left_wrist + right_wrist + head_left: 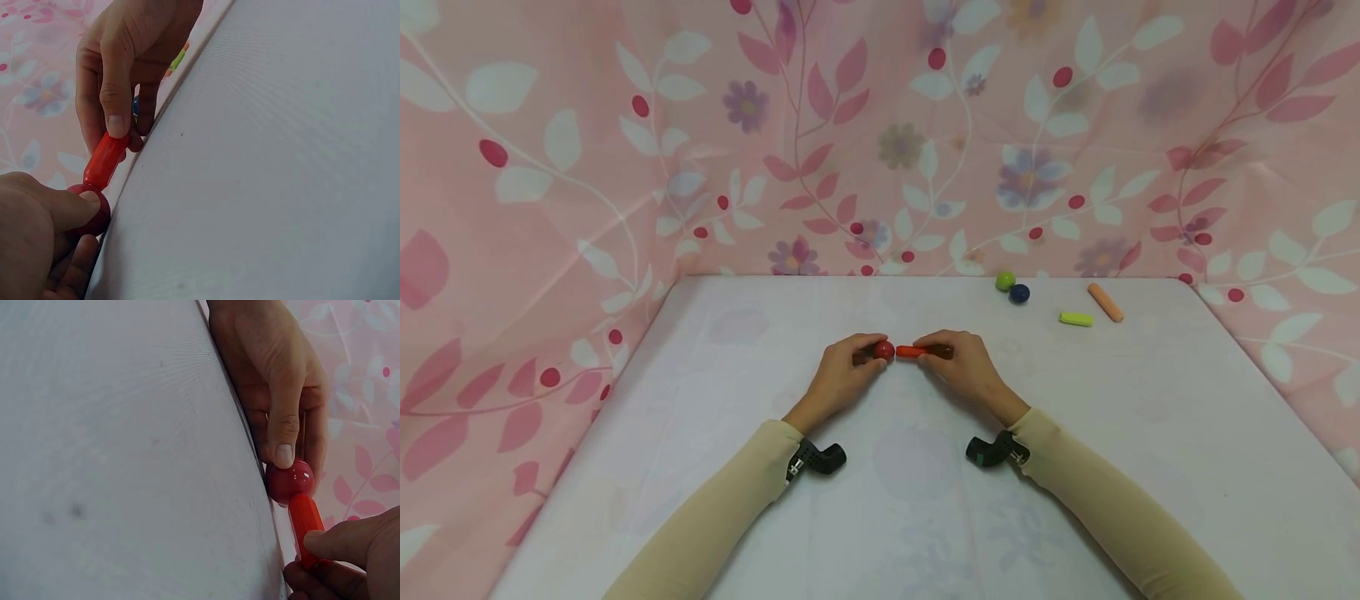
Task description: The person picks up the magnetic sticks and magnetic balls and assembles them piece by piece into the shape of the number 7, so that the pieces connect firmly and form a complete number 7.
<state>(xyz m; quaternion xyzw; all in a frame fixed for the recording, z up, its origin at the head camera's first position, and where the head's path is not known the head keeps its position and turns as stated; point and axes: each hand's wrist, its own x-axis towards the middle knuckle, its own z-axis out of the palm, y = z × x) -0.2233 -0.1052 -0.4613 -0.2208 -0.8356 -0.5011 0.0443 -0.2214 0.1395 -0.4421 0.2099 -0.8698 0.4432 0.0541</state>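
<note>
Near the middle of the table, my left hand (pixel 844 371) pinches a shiny dark red ball (pixel 884 350) between thumb and fingers. Facing it, my right hand (pixel 964 363) grips a short orange-red stick (pixel 912 352) with flat sides, its thumb along the near side. In the right wrist view the tip of the stick (pixel 305 517) meets the ball (pixel 292 481). The left wrist view also has the stick (pixel 105 161) right at the ball (pixel 94 215). The stick's far end is hidden in the right hand's fingers.
Toward the table's back edge sit a green ball (pixel 1005 281) and a dark blue ball (pixel 1019 293), side by side. Right of them lie a yellow-green stick (pixel 1076 319) and a longer pale orange stick (pixel 1106 302). A pink floral curtain (pixel 850 167) hangs behind the white table (pixel 910 533).
</note>
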